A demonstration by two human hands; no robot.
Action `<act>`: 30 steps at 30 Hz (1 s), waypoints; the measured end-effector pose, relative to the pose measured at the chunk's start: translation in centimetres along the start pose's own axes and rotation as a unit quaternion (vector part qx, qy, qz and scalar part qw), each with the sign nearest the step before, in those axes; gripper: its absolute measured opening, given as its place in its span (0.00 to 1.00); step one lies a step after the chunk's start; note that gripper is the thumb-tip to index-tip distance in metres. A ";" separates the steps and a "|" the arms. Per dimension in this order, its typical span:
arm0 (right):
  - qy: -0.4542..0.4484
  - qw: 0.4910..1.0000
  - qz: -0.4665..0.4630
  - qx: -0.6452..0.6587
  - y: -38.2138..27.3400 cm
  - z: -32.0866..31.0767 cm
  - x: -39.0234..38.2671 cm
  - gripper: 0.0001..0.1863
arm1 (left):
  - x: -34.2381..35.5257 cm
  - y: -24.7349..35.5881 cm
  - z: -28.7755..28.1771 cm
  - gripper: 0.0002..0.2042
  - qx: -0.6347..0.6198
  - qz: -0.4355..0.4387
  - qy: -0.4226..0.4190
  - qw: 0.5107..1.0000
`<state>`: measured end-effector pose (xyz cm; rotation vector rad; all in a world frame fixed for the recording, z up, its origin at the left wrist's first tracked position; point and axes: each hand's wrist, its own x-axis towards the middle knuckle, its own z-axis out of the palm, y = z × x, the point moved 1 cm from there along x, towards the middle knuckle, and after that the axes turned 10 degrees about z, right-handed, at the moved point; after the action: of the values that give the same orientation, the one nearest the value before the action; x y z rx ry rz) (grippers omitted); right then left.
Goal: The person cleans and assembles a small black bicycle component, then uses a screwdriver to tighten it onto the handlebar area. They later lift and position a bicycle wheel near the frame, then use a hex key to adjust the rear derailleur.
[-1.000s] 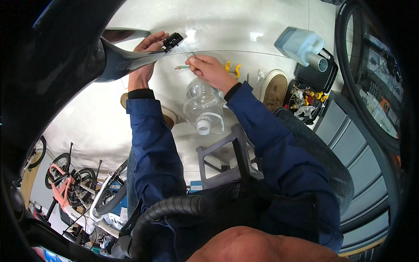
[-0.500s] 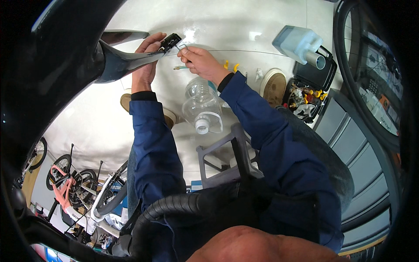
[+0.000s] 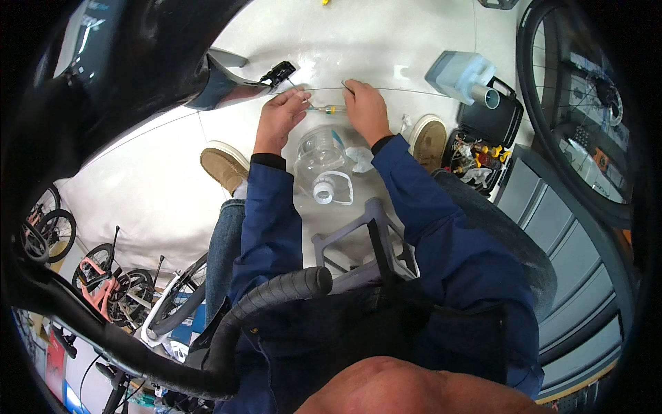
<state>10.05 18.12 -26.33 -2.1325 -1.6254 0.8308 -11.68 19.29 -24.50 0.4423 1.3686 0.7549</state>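
Observation:
A black brake caliper [image 3: 278, 73] sits at the end of the dark bicycle fork blade [image 3: 227, 86] at the upper left. Just below it my left hand [image 3: 277, 121] is closed in a pinch, its fingertips by a thin piece under the caliper; what they hold is too small to make out. My right hand [image 3: 367, 112] is off to the right, curled around a hex key whose dark end shows above the fingers. Between the hands lies a slim tool with green and yellow parts [image 3: 329, 109]. A clear plastic jug [image 3: 318, 155] stands below them.
A black handlebar [image 3: 276, 293] crosses close to my lap, above a grey stool-like stand [image 3: 352, 238]. To the right are a bluish container [image 3: 458, 74], an open black toolbox [image 3: 493, 117], a wheel [image 3: 534, 83] and grey drawers [image 3: 545, 214]. Bicycles [image 3: 100, 290] stand at the left.
My left hand has let go of the caliper and moved down and right. My right hand has drawn the hex key away to the right. The fork and handlebar have shifted in view.

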 end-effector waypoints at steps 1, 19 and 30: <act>0.121 0.987 -0.098 -0.047 -0.2 -0.7 -0.2 0.13 | 0.3 -0.1 0.5 0.17 -0.010 -0.006 0.001 1.000; -0.242 0.902 0.119 0.339 -2.9 3.6 -3.2 0.16 | 1.3 -2.1 1.2 0.12 -0.103 0.054 0.094 0.989; -0.241 0.842 0.195 0.442 -2.8 3.4 -2.9 0.13 | 1.7 -2.0 1.8 0.10 -0.135 0.104 0.137 0.976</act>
<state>5.27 15.94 -26.57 -1.6068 -0.6593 1.9094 -9.45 19.35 -26.69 0.2735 1.4620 1.1926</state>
